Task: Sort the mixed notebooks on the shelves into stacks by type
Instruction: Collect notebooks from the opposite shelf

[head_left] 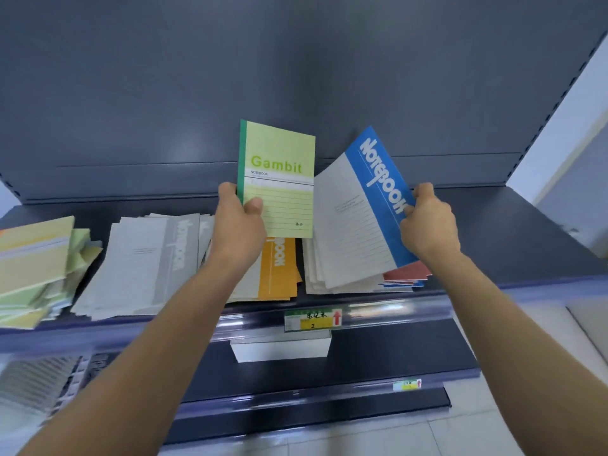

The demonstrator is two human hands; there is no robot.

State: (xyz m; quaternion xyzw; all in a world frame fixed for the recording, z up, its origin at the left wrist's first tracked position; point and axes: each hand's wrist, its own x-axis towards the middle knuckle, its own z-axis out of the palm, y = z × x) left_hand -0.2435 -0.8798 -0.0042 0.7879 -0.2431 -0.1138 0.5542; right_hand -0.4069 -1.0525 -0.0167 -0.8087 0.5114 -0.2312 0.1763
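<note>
Head view: your left hand [241, 222] grips the green notebook [283, 166] marked "Gambit" at its lower left corner, thumb on the cover and fingers behind the spine. You hold it upright, lifted above the shelf [493, 232].

Your right hand [427, 222] grips the blue notebook [371, 192] by its blue edge, with the thumb hidden behind it. The cover is tilted, top leaning away from your left hand. Its lower end sits over the mixed stack [316, 278] below your right hand; I can't tell whether they touch. The two held notebooks are just beside each other between your hands.

A red notebook [408, 273] shows in that stack under your right wrist. An orange notebook [279, 271] lies flat directly below the green one, just right of your left wrist. A grey stack [141, 258] is fanned out left of your left forearm. A pastel stack [36, 258] lies further left, at the frame edge.

A price label [312, 319] is on the shelf lip between your forearms, with a white box [281, 348] on the lower shelf beneath it.
</note>
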